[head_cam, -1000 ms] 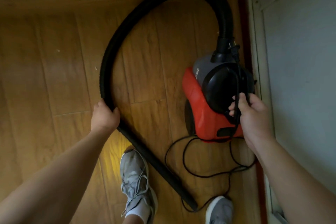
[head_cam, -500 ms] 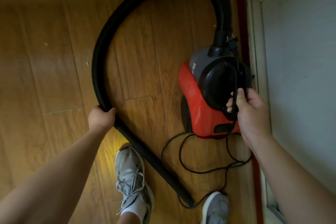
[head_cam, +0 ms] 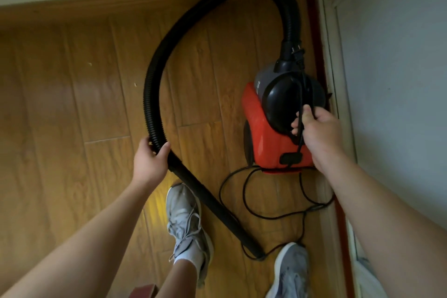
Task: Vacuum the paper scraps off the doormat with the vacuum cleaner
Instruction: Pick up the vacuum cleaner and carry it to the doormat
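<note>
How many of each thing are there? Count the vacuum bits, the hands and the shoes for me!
vacuum cleaner: 1
hose: 1
power cord: 1
hands: 2, the left hand and the right hand
shoes: 2, the left shoe and the right shoe
Total: 7

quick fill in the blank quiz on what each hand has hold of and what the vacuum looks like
1. The left hand grips the black ____ that arcs up from the vacuum cleaner.
2. The fingers of the right hand curl round a thin black ____ over the vacuum cleaner's top.
3. The vacuum cleaner's lower body is ____ in colour.
4. Two grey shoes are on a ____ plank floor.

Missing words: hose; cord; red; wooden
</note>
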`<state>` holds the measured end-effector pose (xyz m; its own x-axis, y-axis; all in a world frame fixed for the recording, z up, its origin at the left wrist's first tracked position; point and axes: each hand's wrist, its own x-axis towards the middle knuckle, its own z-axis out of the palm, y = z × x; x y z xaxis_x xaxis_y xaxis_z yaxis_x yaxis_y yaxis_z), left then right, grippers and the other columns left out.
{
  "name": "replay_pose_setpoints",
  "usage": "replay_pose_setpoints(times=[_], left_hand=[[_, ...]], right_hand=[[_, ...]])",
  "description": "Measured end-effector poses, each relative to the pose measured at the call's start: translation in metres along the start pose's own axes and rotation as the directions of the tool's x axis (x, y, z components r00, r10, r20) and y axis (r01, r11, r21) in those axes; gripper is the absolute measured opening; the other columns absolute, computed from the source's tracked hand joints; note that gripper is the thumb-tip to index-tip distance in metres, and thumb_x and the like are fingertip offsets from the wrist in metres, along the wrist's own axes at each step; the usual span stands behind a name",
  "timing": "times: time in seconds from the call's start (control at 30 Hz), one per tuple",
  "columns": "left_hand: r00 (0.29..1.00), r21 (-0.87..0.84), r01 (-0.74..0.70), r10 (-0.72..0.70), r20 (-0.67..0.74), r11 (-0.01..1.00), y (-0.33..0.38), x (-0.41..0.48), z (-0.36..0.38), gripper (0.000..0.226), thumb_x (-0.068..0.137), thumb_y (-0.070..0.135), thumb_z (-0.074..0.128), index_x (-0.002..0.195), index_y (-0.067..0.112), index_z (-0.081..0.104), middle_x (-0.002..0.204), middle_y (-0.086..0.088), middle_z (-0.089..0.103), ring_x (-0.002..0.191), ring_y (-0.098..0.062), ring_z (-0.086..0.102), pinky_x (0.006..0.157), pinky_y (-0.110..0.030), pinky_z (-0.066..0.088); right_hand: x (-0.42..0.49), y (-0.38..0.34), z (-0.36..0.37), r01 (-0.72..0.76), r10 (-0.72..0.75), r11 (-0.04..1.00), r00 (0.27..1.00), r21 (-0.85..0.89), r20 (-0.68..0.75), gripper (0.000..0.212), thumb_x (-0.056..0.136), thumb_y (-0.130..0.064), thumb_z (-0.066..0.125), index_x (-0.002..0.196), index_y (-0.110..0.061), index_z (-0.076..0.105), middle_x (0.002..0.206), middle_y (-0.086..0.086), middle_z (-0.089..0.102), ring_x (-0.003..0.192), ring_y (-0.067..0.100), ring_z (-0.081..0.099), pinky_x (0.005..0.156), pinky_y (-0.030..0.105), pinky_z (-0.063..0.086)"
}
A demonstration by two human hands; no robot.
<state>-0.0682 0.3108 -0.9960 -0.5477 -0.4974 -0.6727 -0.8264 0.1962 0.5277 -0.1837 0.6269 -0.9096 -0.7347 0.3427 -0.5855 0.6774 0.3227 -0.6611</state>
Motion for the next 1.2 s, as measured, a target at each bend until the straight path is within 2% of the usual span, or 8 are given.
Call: replay_pose_setpoints(times=[0.3, 0.43, 0.6, 0.73, 0.87, 0.93, 1.1, 1.2], left_hand=[[0.957, -0.039, -0.29, 0.289, -0.029, 0.956, 0.057, -0.114, -0.033, 0.04, 0.097, 0.026, 0.066, 0.134, 0.014, 0.056, 0.101, 0.006, 0.071, 0.083, -0.001, 0.069, 0.078, -0.026, 0.059], [0.926, -0.072, -0.375, 0.37, -0.068, 0.924, 0.09, -0.177, -0.05, 0.039, 0.097, 0.018, 0.066, 0.134, 0.009, 0.056, 0.096, 0.009, 0.068, 0.076, 0.008, 0.066, 0.064, -0.007, 0.048], [0.896, -0.181, -0.442, 0.442, -0.043, 0.879, 0.137, -0.261, -0.077, 0.032, 0.098, 0.018, 0.064, 0.13, 0.016, 0.057, 0.095, 0.002, 0.069, 0.078, -0.005, 0.071, 0.066, -0.024, 0.061], [0.85, -0.239, -0.523, 0.522, -0.072, 0.818, 0.182, -0.325, -0.105, 0.033, 0.097, 0.016, 0.065, 0.129, 0.011, 0.059, 0.09, 0.005, 0.067, 0.076, -0.007, 0.071, 0.064, -0.023, 0.058], [0.776, -0.255, -0.626, 0.623, -0.103, 0.737, 0.228, -0.388, -0.142, 0.036, 0.096, 0.02, 0.067, 0.131, 0.014, 0.059, 0.091, 0.012, 0.066, 0.084, -0.015, 0.069, 0.073, -0.046, 0.062], [0.735, -0.276, -0.668, 0.671, -0.1, 0.691, 0.252, -0.424, -0.164, 0.032, 0.097, 0.019, 0.066, 0.128, 0.017, 0.06, 0.087, 0.012, 0.065, 0.081, -0.02, 0.068, 0.07, -0.05, 0.062], [0.623, -0.256, -0.777, 0.761, -0.181, 0.575, 0.301, -0.517, -0.227, 0.03, 0.097, 0.012, 0.066, 0.127, 0.015, 0.061, 0.088, 0.019, 0.065, 0.079, -0.01, 0.066, 0.072, -0.044, 0.062], [0.579, -0.228, -0.813, 0.78, -0.235, 0.535, 0.32, -0.574, -0.274, 0.032, 0.096, 0.009, 0.067, 0.127, 0.014, 0.062, 0.086, 0.013, 0.066, 0.078, -0.012, 0.064, 0.073, -0.038, 0.06]], right_hand=[[-0.078, -0.024, -0.029, 0.019, -0.018, 1.0, 0.998, -0.013, 0.058, 0.031, 0.105, -0.031, 0.047, 0.087, -0.016, 0.068, 0.072, 0.002, 0.067, 0.061, 0.012, 0.061, 0.07, 0.034, 0.054], [-0.125, -0.051, -0.058, 0.079, -0.078, 0.997, 0.992, -0.002, 0.1, 0.03, 0.105, -0.031, 0.047, 0.09, -0.015, 0.068, 0.07, 0.0, 0.068, 0.058, 0.009, 0.062, 0.066, 0.03, 0.055], [-0.187, -0.093, -0.104, 0.12, -0.131, 0.989, 0.983, 0.089, 0.129, 0.031, 0.105, -0.028, 0.047, 0.084, -0.015, 0.065, 0.06, -0.003, 0.064, 0.055, 0.011, 0.06, 0.062, 0.033, 0.053], [-0.241, -0.134, -0.145, 0.153, -0.182, 0.973, 0.969, 0.172, 0.167, 0.031, 0.106, -0.027, 0.045, 0.083, -0.016, 0.063, 0.058, -0.004, 0.06, 0.053, 0.01, 0.057, 0.059, 0.03, 0.048], [-0.304, -0.186, -0.192, 0.233, -0.282, 0.94, 0.941, 0.25, 0.187, 0.03, 0.106, -0.024, 0.045, 0.084, -0.013, 0.062, 0.057, -0.004, 0.058, 0.052, 0.01, 0.053, 0.055, 0.026, 0.046], [-0.338, -0.214, -0.214, 0.294, -0.355, 0.912, 0.915, 0.284, 0.193, 0.03, 0.105, -0.024, 0.046, 0.084, -0.012, 0.063, 0.057, -0.003, 0.058, 0.052, 0.01, 0.053, 0.053, 0.024, 0.047], [-0.418, -0.283, -0.265, 0.406, -0.494, 0.846, 0.841, 0.344, 0.222, 0.029, 0.104, -0.024, 0.05, 0.083, -0.012, 0.066, 0.058, -0.001, 0.059, 0.054, 0.013, 0.054, 0.055, 0.029, 0.047], [-0.47, -0.322, -0.297, 0.477, -0.574, 0.799, 0.786, 0.366, 0.229, 0.03, 0.103, -0.024, 0.051, 0.081, -0.011, 0.066, 0.056, 0.0, 0.059, 0.052, 0.013, 0.054, 0.054, 0.03, 0.047]])
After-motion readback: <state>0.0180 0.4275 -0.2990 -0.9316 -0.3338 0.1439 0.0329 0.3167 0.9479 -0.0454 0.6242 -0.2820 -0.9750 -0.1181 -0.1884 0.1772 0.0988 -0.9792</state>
